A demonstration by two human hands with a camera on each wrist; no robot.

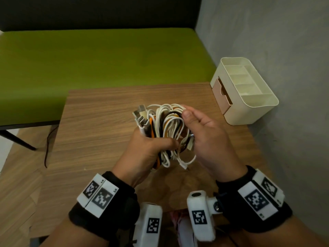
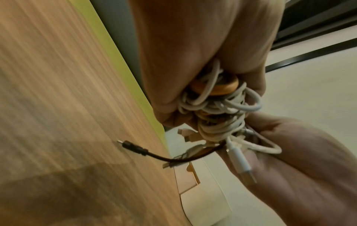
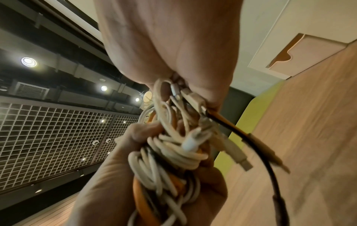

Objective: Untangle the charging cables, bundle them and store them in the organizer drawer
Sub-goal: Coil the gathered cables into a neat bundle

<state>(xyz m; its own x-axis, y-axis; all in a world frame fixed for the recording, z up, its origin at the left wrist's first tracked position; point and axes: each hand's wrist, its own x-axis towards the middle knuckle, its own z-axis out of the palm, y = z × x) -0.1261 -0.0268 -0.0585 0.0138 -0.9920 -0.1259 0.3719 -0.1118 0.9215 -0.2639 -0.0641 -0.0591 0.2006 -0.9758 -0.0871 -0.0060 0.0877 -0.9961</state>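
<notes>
A bundle of white, orange and black charging cables point(image 1: 167, 130) is held above the wooden table point(image 1: 99, 132). My left hand point(image 1: 149, 150) grips the lower part of the bundle in its fist, with several plugs sticking out above it. My right hand point(image 1: 199, 132) holds the upper right side, thumb pressed on the white loops, fingers curled behind. The left wrist view shows the cable bundle point(image 2: 218, 110) with a black plug end point(image 2: 133, 148) dangling. Through the right wrist view the cable bundle point(image 3: 173, 146) trails a black cable point(image 3: 257, 152). The cream organizer point(image 1: 249, 104) stands at the table's right, its pink drawer point(image 1: 223, 95) slightly out.
A green bench point(image 1: 99, 65) runs behind the table, against a dark backrest. A grey wall point(image 1: 293, 68) lies close on the right, right behind the organizer. A thin dark cord point(image 1: 47, 148) hangs off the table's left edge toward the floor.
</notes>
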